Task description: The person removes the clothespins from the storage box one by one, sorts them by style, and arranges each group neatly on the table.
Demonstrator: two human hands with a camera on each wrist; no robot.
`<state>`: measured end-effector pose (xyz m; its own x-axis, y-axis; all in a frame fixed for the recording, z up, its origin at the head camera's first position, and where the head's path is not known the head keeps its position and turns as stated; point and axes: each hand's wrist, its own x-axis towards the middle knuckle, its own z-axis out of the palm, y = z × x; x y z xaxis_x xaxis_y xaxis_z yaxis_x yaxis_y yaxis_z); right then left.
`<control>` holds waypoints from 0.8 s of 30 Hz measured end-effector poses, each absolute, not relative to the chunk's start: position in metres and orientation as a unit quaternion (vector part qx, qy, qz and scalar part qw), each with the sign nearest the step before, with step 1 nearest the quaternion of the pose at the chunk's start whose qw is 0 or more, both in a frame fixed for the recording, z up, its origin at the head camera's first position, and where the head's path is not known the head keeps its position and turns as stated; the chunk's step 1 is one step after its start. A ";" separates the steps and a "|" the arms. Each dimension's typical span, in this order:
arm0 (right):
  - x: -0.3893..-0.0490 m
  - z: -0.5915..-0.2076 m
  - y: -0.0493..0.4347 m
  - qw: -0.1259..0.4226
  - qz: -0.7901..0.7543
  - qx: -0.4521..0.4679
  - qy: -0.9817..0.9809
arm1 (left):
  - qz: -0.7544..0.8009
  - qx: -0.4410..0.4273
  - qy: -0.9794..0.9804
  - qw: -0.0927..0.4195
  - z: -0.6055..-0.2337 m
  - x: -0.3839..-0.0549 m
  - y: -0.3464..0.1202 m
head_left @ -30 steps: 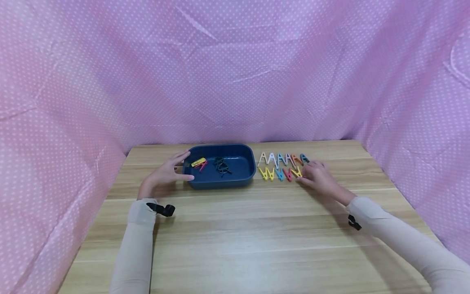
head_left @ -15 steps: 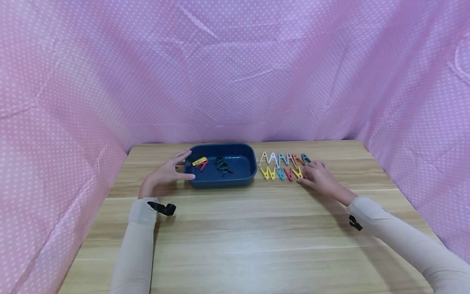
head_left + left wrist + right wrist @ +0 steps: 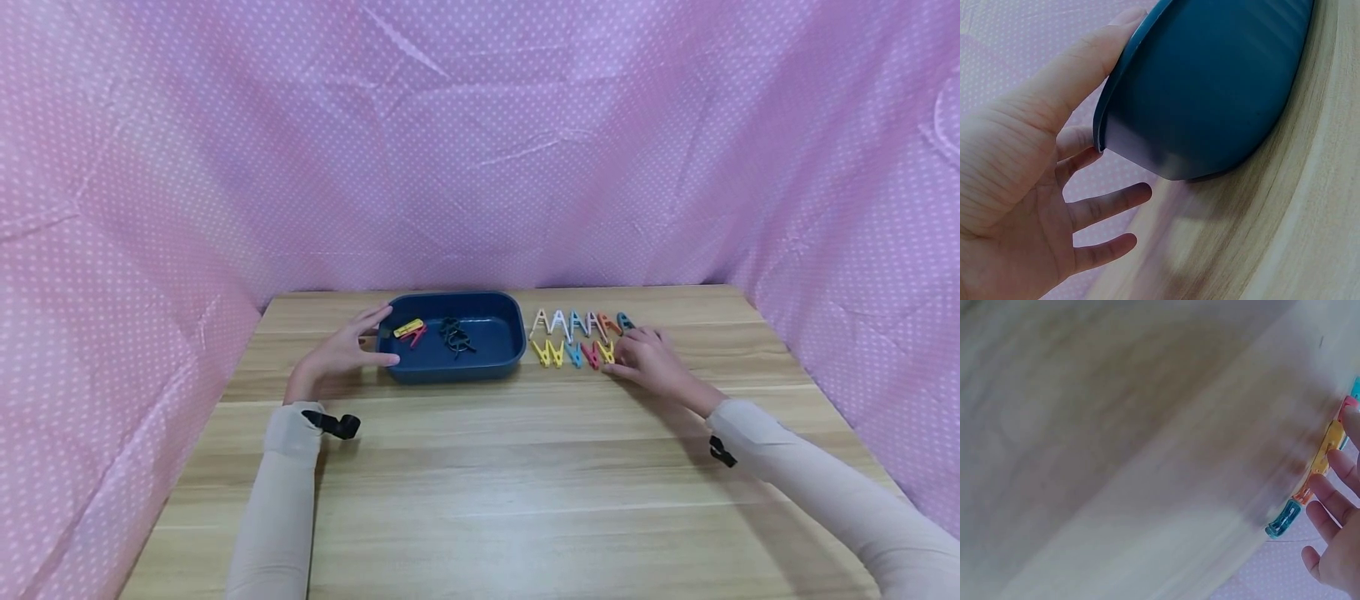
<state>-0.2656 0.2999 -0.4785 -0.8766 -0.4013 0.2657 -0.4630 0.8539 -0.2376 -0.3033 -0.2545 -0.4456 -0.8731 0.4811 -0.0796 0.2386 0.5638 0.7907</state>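
In the head view, my left hand [image 3: 341,350] spans the left end of a dark blue basin [image 3: 450,376], with the thumb on its near rim and fingertips at the far corner. The left wrist view shows the thumb along the basin's rim [image 3: 1101,112] and two lower fingers straight, off the wall. My right hand [image 3: 651,363] pinches a yellow clothespin [image 3: 606,353], the rightmost of the front row. In the right wrist view, only the fingers [image 3: 1330,495] show beside the clothespins; a teal one [image 3: 1284,519] lies nearest the little finger.
Beside the yellow clothespin lies a red clothespin [image 3: 590,356], then a blue clothespin [image 3: 574,355] and two yellow ones. Behind runs a second row, including a white clothespin [image 3: 558,325]. Inside the basin are a yellow clip [image 3: 408,328], a red clip [image 3: 417,337] and a dark green tangle [image 3: 455,335].
The yellow clothespin at my right fingers has turned more upright and shifted slightly left toward the red one, the right hand moving with it. My left hand stays on the basin.
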 end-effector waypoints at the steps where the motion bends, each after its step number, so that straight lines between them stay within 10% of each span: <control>1: -0.265 -0.478 0.300 0.104 0.150 0.227 -0.957 | 0.419 0.205 0.873 0.145 -0.446 -0.303 -0.254; 24: -0.275 -0.467 0.293 0.174 0.176 0.277 -0.928 | 0.420 0.208 0.871 0.145 -0.448 -0.304 -0.255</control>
<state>-0.2745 0.2931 -0.4673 -0.7863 -0.4526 0.4206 -0.5753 0.7846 -0.2312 -0.3040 -0.2553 -0.4480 -0.8714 0.4845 -0.0775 0.2413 0.5607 0.7921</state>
